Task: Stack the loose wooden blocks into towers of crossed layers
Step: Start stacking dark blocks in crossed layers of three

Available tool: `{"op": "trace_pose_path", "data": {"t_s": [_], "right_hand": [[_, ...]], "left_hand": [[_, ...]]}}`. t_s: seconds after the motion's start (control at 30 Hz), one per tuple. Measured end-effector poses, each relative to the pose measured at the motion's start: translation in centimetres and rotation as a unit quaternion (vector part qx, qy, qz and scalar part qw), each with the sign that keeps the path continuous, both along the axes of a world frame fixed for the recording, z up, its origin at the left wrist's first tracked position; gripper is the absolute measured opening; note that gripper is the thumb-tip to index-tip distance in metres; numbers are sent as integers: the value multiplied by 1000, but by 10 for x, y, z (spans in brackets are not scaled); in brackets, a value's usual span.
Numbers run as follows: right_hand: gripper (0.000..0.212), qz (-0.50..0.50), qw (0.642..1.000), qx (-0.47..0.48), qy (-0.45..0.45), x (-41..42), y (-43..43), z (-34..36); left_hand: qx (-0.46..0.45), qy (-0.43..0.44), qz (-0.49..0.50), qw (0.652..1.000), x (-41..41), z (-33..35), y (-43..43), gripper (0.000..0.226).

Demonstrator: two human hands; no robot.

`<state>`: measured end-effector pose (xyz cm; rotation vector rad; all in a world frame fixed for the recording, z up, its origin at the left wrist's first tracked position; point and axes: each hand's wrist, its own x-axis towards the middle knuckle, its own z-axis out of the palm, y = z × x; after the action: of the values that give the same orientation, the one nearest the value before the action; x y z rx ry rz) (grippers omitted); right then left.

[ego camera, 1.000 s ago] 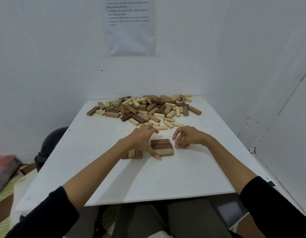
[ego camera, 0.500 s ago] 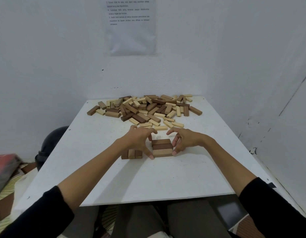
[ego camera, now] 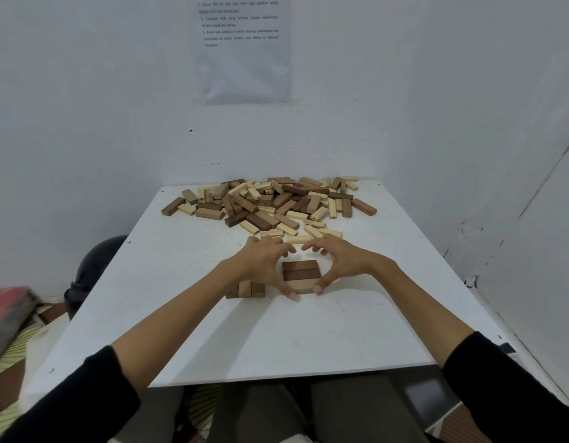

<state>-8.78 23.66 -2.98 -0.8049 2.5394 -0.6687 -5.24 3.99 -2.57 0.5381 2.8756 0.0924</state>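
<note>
A short stack of brown and light wooden blocks [ego camera: 300, 272] stands near the middle of the white table [ego camera: 276, 340]. My left hand [ego camera: 264, 260] cups its left side and my right hand [ego camera: 339, 260] cups its right side, thumbs touching the front corners and fingers arched over the back. Neither hand lifts a block. A second row of three blocks [ego camera: 246, 289] stands just left of the stack, partly hidden behind my left wrist. A big heap of loose blocks [ego camera: 270, 204] lies at the far end of the table.
White walls close in behind and on the right of the table, with a printed paper sheet [ego camera: 241, 46] taped up. A dark round object [ego camera: 94, 266] sits below the table's left edge, and a red item [ego camera: 8, 308] is at the far left.
Both hands have closed in around the stack from either side; the right hand moved left from beside it, and the left thumb slid to the front corner. The blocks stayed in place.
</note>
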Motion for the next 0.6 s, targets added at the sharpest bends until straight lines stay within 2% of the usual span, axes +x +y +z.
{"op": "trace_pose_path", "data": {"t_s": [0.1, 0.2, 0.3, 0.6], "right_hand": [[85, 31, 998, 44, 31, 3, -8, -2], [75, 47, 995, 76, 53, 4, -13, -3], [68, 61, 993, 79, 64, 3, -14, -3], [64, 74, 990, 87, 80, 6, -16, -6]], "left_hand": [[-29, -4, -14, 999, -3, -2, 4, 87], [-39, -2, -21, 999, -5, -6, 4, 78], [-44, 6, -27, 999, -5, -6, 6, 74], [-83, 56, -68, 993, -3, -3, 8, 75]]}}
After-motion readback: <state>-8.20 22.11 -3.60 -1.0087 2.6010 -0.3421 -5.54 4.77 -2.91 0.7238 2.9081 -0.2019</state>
